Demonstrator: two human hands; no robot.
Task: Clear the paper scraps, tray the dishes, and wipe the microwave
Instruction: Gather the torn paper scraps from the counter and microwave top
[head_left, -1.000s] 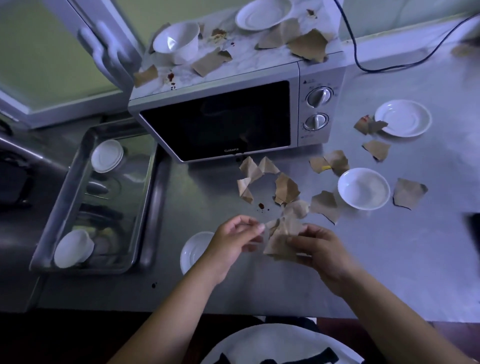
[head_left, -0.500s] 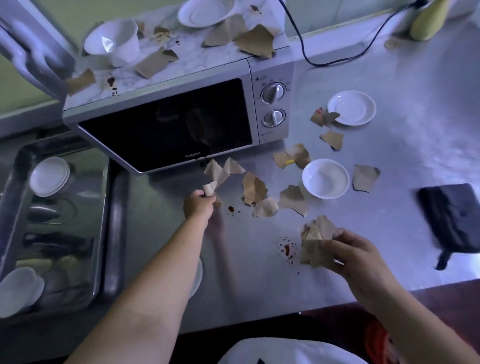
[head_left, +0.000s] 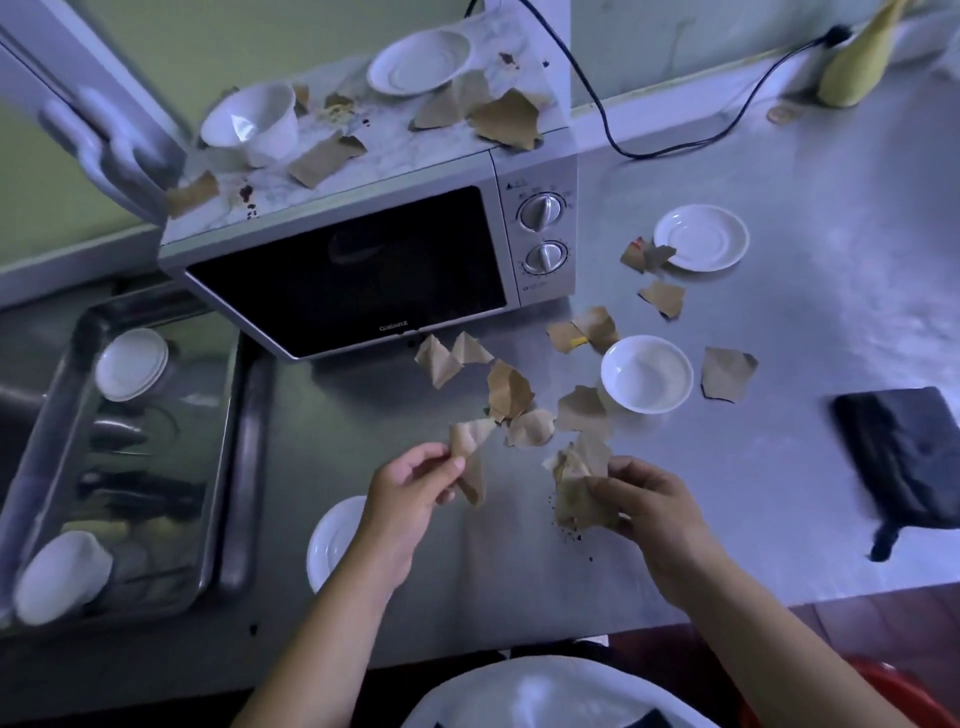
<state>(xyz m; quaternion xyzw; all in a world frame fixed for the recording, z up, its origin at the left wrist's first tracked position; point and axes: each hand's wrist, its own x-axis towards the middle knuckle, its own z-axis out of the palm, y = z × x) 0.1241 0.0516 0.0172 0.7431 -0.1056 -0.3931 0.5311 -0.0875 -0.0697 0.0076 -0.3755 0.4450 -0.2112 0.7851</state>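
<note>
My left hand (head_left: 410, 499) pinches one brown paper scrap (head_left: 470, 457) above the steel counter. My right hand (head_left: 649, 504) grips a bunch of brown scraps (head_left: 579, 483). Several more scraps (head_left: 511, 389) lie loose between my hands and the microwave (head_left: 363, 270), whose stained top carries a white bowl (head_left: 254, 124), a saucer (head_left: 418, 65) and more scraps (head_left: 506, 119). On the counter stand a white bowl (head_left: 647, 374), a saucer (head_left: 701, 236) at the right and a saucer (head_left: 332, 540) partly hidden under my left wrist. A metal tray (head_left: 228, 441) at the left holds white dishes.
A dark cloth (head_left: 909, 457) lies on the counter at the right. The microwave's black cord (head_left: 623, 145) runs to the back wall, near a yellow bottle (head_left: 857, 62). Small dark stains (head_left: 571, 535) dot the counter under my right hand. The counter's front edge is close to my body.
My left hand lifted a scrap from in front of the microwave and drew it back toward my right hand, which still holds its bunch of scraps.
</note>
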